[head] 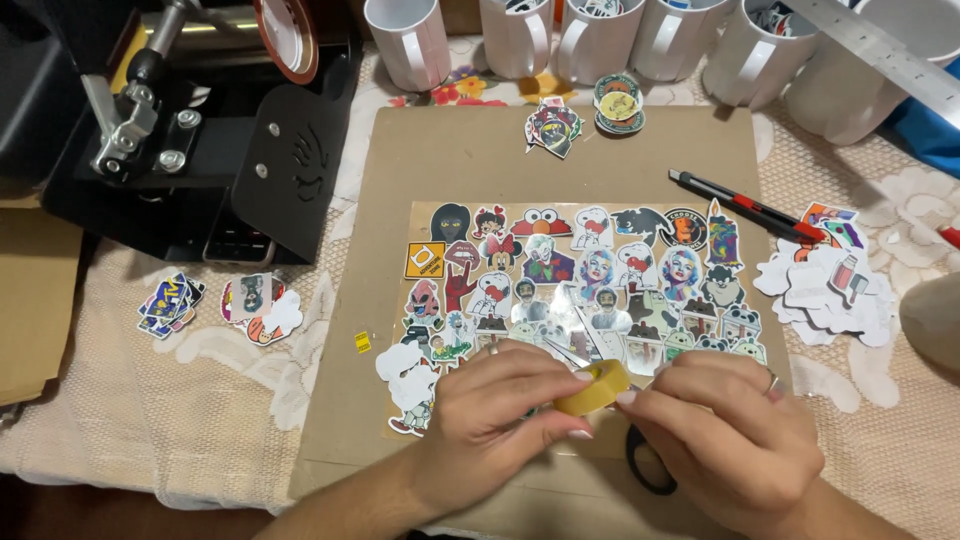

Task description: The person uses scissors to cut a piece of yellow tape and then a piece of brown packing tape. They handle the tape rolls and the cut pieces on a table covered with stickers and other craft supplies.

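Observation:
Both of my hands hold a small yellow roll of tape [594,387] low in the middle of the view. My left hand [492,415] grips the roll from the left with thumb and fingers. My right hand [722,430] pinches its right edge, a ring on one finger. Under the right hand lies a pair of black-handled scissors [645,470], mostly hidden. Just beyond the hands, a sheet of many colourful stickers [590,275] lies flat on a brown cardboard board [460,155].
A black heat press machine [190,130] stands at the back left. Several white mugs [590,35] line the far edge. A red-and-black utility knife [745,205] lies right of the sheet. Loose sticker piles sit at left [215,305], right [835,285] and top [580,115].

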